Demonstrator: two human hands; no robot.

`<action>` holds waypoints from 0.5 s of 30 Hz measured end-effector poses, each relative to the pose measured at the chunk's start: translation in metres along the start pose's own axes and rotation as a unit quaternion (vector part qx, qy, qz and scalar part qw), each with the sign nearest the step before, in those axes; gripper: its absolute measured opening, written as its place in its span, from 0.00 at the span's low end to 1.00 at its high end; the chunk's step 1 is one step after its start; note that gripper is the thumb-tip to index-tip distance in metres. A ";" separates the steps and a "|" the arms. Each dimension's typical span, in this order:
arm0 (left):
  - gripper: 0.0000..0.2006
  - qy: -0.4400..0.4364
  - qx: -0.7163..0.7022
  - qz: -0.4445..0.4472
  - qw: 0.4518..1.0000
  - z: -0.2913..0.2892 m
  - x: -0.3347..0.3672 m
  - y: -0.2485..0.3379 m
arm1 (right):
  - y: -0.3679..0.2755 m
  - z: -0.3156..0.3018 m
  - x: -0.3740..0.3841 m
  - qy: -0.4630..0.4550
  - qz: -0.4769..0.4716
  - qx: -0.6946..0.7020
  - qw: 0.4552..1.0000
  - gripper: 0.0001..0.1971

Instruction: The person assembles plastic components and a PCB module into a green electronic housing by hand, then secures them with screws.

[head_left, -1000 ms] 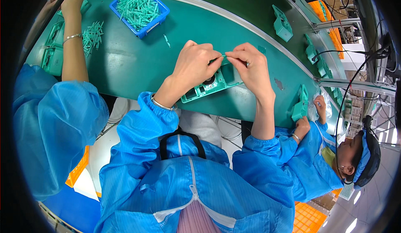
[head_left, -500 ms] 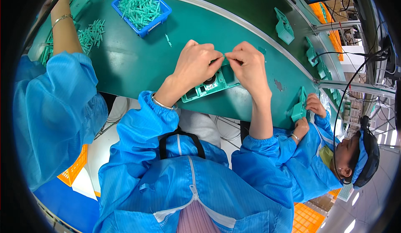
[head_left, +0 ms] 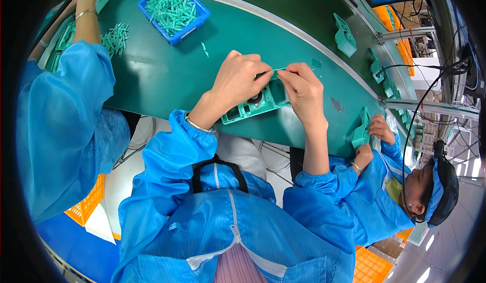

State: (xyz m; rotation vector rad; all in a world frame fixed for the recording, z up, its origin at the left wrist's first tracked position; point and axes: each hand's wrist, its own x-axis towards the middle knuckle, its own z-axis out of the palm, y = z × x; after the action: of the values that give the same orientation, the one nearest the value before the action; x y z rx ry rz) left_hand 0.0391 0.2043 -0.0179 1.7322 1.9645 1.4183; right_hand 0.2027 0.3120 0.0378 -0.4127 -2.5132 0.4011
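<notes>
Both of my hands are raised over the bench, pinching the ends of a thin green plastic strip. My left hand has thumb and forefinger closed on its left end. The other end is pinched in my right hand. Just below lies a green plastic housing with a round black part set in it; my hands partly cover its far side. A single loose green piece rests on the bench beyond my left hand.
A blue bin heaped with small green pieces stands at the back. On the left, a co-worker's arm reaches past a pile of green pieces. At right, another person holds a green housing. More housings lie beyond the metal rail.
My right hand has shifted slightly right and down, away from my left fingertips, and the strip now shows between them. The co-worker's arm at left has moved up and to the right.
</notes>
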 end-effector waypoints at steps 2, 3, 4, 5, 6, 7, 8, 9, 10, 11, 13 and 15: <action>0.07 -0.006 -0.001 -0.002 1.000 0.000 0.000 0.001 | 0.000 -0.001 0.000 -0.003 -0.007 -0.009 1.000 0.08; 0.07 -0.002 -0.002 0.000 1.000 0.001 0.001 0.001 | 0.000 -0.002 0.000 -0.004 -0.017 -0.024 1.000 0.08; 0.07 0.002 -0.002 0.001 1.000 0.002 0.000 0.000 | 0.000 -0.001 0.001 -0.005 -0.029 -0.038 0.999 0.08; 0.07 0.003 -0.001 0.000 1.000 0.002 0.001 0.000 | 0.000 -0.001 0.001 -0.006 -0.029 -0.037 0.999 0.08; 0.07 0.013 -0.004 0.004 1.000 0.003 0.001 0.000 | 0.001 -0.001 0.001 -0.006 -0.036 -0.045 0.998 0.08; 0.08 0.024 -0.008 0.008 1.000 0.003 0.001 0.001 | 0.001 -0.001 0.001 -0.007 -0.043 -0.053 0.998 0.08; 0.08 0.024 -0.008 0.007 1.000 0.003 0.001 0.000 | 0.001 -0.001 0.001 -0.008 -0.043 -0.052 0.998 0.08; 0.08 0.023 -0.009 0.006 1.000 0.004 0.001 -0.001 | 0.001 -0.001 0.002 -0.003 -0.047 -0.059 0.997 0.08; 0.08 0.023 -0.009 0.004 1.000 0.003 0.001 -0.001 | 0.001 0.000 0.002 0.001 -0.050 -0.065 0.997 0.08; 0.08 0.023 -0.009 0.004 1.000 0.003 0.001 -0.001 | 0.001 -0.001 0.002 0.001 -0.050 -0.065 0.997 0.08; 0.08 0.018 -0.010 0.003 1.000 0.003 0.002 0.001 | 0.000 -0.001 0.003 0.001 -0.051 -0.067 0.996 0.08; 0.08 0.022 -0.010 0.004 1.000 0.004 0.002 0.000 | 0.000 -0.002 0.004 0.000 -0.054 -0.071 0.996 0.08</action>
State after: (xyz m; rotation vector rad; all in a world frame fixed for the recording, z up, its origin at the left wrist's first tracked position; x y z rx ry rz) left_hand 0.0410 0.2084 -0.0193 1.7156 1.9612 1.4866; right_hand 0.2002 0.3139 0.0410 -0.3285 -2.5581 0.1821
